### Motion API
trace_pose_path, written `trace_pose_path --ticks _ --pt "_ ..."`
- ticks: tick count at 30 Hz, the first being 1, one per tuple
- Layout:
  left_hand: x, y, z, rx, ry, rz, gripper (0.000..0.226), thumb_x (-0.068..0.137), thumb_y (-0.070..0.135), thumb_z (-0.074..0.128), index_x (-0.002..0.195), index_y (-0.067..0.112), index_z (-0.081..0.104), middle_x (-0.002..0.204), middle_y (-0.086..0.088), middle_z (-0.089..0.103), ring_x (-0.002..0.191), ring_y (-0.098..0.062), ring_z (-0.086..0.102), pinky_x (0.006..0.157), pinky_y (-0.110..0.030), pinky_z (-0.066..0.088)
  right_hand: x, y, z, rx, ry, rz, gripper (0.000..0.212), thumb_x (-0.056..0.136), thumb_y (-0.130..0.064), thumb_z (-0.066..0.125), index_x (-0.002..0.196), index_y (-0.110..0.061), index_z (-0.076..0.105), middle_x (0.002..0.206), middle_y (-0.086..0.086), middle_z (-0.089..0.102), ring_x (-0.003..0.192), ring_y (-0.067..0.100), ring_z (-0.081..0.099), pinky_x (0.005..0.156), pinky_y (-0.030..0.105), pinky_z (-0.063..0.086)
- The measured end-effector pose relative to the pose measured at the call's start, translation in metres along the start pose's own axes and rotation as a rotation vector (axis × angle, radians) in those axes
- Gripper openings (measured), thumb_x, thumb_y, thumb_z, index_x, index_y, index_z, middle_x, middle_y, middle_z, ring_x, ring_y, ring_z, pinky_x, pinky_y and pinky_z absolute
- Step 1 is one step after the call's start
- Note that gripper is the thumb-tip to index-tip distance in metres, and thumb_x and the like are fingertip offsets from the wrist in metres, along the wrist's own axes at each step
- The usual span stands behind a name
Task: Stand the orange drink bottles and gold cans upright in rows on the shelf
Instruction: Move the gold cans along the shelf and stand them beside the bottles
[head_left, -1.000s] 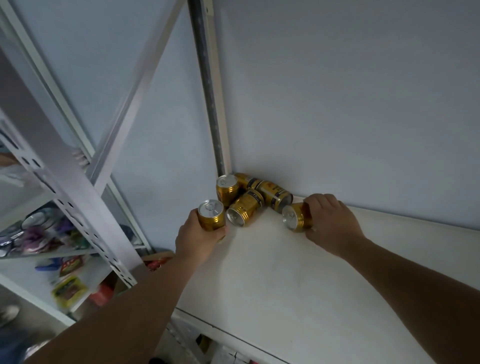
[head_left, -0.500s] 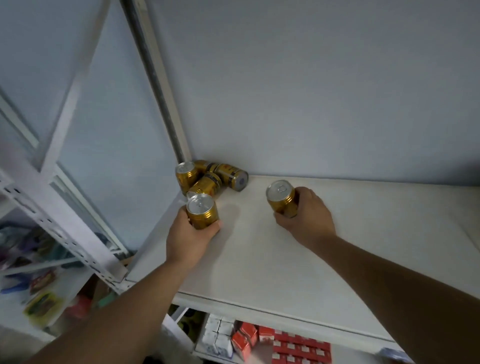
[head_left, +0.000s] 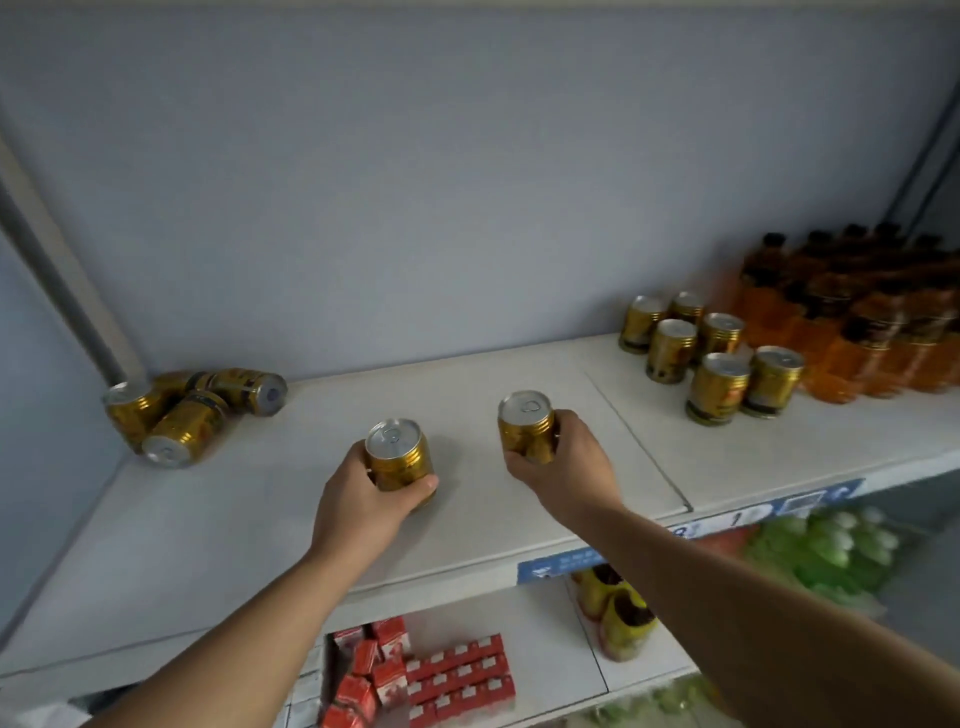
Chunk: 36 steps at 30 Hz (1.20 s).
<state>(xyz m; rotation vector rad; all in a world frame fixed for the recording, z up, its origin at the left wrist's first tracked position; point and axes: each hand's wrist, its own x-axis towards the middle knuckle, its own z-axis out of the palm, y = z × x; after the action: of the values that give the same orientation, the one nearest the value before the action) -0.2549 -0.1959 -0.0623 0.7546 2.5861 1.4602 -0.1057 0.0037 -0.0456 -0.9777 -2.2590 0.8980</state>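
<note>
My left hand (head_left: 363, 512) grips an upright gold can (head_left: 399, 454) over the middle of the white shelf (head_left: 208, 530). My right hand (head_left: 566, 467) grips a second upright gold can (head_left: 524, 426) a little to the right. In the shelf's back left corner lies a pile of gold cans (head_left: 192, 410), most of them on their sides. At the right stand several upright gold cans (head_left: 711, 353) in rows, with several orange drink bottles (head_left: 872, 322) upright behind and beside them.
A grey wall (head_left: 467, 182) backs the shelf. A seam (head_left: 639, 441) divides the shelf board right of my right hand. Below are red cartons (head_left: 431, 670), yellow packets (head_left: 618, 603) and green packages (head_left: 826, 551). A blue label strip (head_left: 727, 525) runs along the front edge.
Both hands have carried their cans rightward, away from the corner pile. The right can went from lying on its side to upright. The view swung right, revealing the standing cans and bottles.
</note>
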Motion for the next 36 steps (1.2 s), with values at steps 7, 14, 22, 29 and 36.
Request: trace_pose_path --ticks 7,14,22,29,36 --pt "0.029 0.058 0.084 0.010 -0.116 0.074 0.064 0.059 0.057 0.090 0.109 0.037 0.054 0.093 0.021 0.064 0.085 0.006 0.058 0.063 -0.018 0.041 0.041 0.060 -0.059 0.041 0.080 0.117 0.058 0.068 -0.055 0.078 0.113 -0.030 0.052 0.101 -0.010 0.062 0.089 0.012 0.060 0.071 0.030 0.047" --pt "0.083 0.095 0.166 -0.004 -0.178 0.045 0.073 0.058 0.054 0.091 0.119 0.037 0.056 0.105 0.019 0.066 0.098 -0.006 0.064 0.073 -0.020 0.045 0.122 0.109 -0.070 0.138 0.034 0.178 0.060 0.074 -0.047 0.081 0.121 -0.028 0.048 0.108 -0.008 0.062 0.100 0.016 0.062 0.088 0.043 0.056" --pt "0.132 0.101 0.218 -0.044 -0.194 -0.009 0.083 0.062 0.049 0.092 0.132 0.029 0.053 0.119 0.013 0.065 0.108 -0.012 0.063 0.086 -0.026 0.047 0.191 0.129 -0.045 0.301 -0.013 0.228 0.053 0.079 -0.039 0.082 0.118 -0.035 0.045 0.111 -0.014 0.058 0.107 0.009 0.056 0.089 0.033 0.045" --pt "0.183 0.099 0.227 0.008 -0.257 0.009 0.094 0.064 0.055 0.090 0.142 0.028 0.047 0.134 0.008 0.062 0.120 -0.019 0.060 0.102 -0.043 0.049 0.233 0.121 -0.029 0.181 0.000 0.238 0.059 0.081 -0.039 0.081 0.128 -0.025 0.049 0.121 -0.005 0.061 0.118 0.020 0.060 0.087 0.031 0.043" --pt "0.215 0.096 0.235 -0.001 -0.282 0.041 0.085 0.065 0.056 0.088 0.136 0.037 0.046 0.123 0.016 0.061 0.113 -0.014 0.058 0.094 -0.036 0.047 0.253 0.116 -0.022 0.116 0.030 0.220 0.058 0.081 -0.040 0.081 0.126 -0.022 0.050 0.123 -0.001 0.064 0.119 0.022 0.060 0.092 0.035 0.046"
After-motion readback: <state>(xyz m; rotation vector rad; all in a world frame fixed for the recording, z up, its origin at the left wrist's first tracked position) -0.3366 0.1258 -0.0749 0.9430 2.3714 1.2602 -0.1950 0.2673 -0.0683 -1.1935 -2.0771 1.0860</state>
